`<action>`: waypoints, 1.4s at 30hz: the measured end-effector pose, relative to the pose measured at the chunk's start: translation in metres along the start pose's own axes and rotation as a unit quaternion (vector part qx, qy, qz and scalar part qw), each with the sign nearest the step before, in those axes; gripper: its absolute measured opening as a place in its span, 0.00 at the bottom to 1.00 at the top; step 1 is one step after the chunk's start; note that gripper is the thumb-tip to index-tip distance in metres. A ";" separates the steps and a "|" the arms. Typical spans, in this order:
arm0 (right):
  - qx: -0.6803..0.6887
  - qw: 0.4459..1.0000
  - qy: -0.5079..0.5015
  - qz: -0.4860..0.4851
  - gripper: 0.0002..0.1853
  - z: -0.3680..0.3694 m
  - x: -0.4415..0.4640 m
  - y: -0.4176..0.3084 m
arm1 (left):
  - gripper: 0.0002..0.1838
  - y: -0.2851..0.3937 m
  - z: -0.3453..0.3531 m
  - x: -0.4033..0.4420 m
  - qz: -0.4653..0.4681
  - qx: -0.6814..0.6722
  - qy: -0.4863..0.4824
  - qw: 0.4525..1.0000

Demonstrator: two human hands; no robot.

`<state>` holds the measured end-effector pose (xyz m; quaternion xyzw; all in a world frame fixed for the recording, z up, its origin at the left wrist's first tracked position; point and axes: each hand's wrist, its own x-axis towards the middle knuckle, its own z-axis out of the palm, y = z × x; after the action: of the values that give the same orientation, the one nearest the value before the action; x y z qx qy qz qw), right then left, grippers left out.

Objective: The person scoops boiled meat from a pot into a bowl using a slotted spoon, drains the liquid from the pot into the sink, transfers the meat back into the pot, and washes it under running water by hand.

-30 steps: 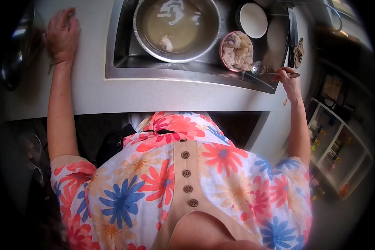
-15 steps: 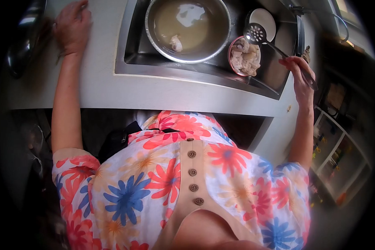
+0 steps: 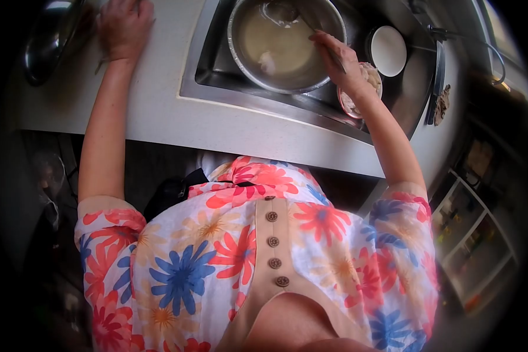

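My right hand (image 3: 340, 58) is closed round the handle of a slotted spoon (image 3: 305, 22), whose head dips into the far side of a metal pot (image 3: 233, 54). Cloudy liquid fills the pot, and one pale piece of meat (image 3: 267, 63) lies in it. Partly hidden beneath my right hand and wrist is a red-rimmed bowl (image 3: 343, 107) heaped with pale meat pieces (image 3: 371, 76). My left hand (image 3: 125, 29) rests on the counter with curled fingers, partly cut off by the top edge. A thin thing shows beside its wrist; what the fingers hold is hidden.
Pot and bowl stand in a steel sink (image 3: 217, 82) set into the white counter (image 3: 152, 111). A white round dish (image 3: 388, 51) sits at the sink's right. Left of my left hand is a dark shiny vessel (image 3: 48, 41). A crumpled cloth (image 3: 442, 105) lies past the sink's right edge.
My right hand has swung left from the sink's right edge, taking the slotted spoon from above the bowl into the pot. My left hand stays on the counter; the view has shifted slightly.
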<state>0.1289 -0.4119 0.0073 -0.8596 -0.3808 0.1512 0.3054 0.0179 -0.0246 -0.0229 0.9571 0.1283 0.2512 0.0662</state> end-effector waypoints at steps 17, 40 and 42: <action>-0.001 0.978 -0.198 -0.060 0.11 -0.009 -0.041 -0.015 | 0.05 0.028 -0.031 0.010 -0.026 -0.036 0.039 0.998; 0.374 0.849 -0.212 0.307 0.13 -0.021 -0.034 -0.031 | 0.06 0.003 -0.028 0.002 -0.034 -0.005 0.047 0.998; 0.413 0.828 -0.178 0.335 0.14 -0.019 -0.035 -0.035 | 0.10 -0.040 -0.003 -0.011 -0.002 -0.005 0.026 1.000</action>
<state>0.0958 -0.4272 0.0449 -0.6859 -0.0188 0.5382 0.4894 -0.0008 0.0111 -0.0330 0.9497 0.1304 0.2763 0.0685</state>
